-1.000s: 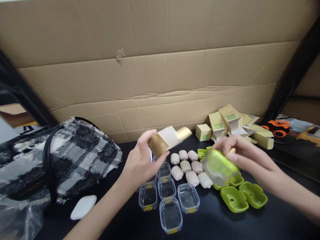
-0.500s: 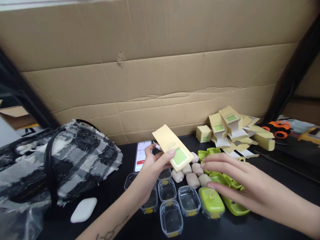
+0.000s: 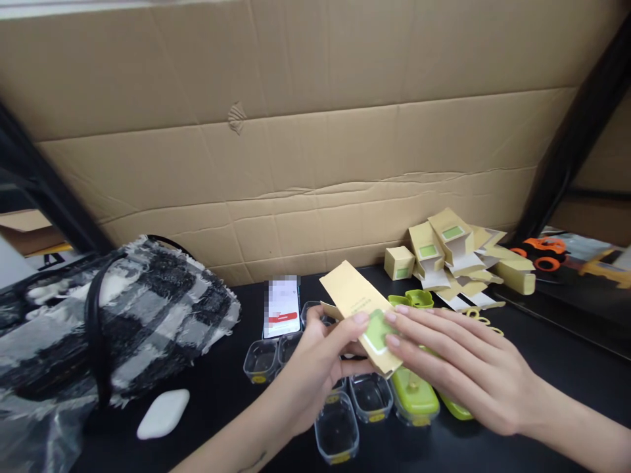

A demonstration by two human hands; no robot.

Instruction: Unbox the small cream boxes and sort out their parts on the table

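A flattened tan cardboard box (image 3: 348,289) with a green-and-white label is tilted above the table, between my two hands. My left hand (image 3: 325,361) pinches its lower left part, the thumb on the printed face and the other fingers behind. Across the label and the right edge lie the fingers of my right hand (image 3: 458,358), its thumb hidden from view. Below the hands stand clear plastic containers (image 3: 336,430) with yellow tabs. One container with a green lid (image 3: 415,394) sits just under the right fingers. Other green lids (image 3: 419,299) show partly behind the right hand.
Several partly folded tan cartons (image 3: 446,246) are piled at the back right, beside a small closed box (image 3: 399,263). A phone (image 3: 282,305) lies behind the containers. On the left are a black-and-grey fabric bag (image 3: 162,315) and a white case (image 3: 163,414). Cardboard (image 3: 315,151) walls the back.
The cardboard box has moved right and down with my left hand. My right hand has come in from apart, and its fingers now touch the label. The beige lumps are now covered.
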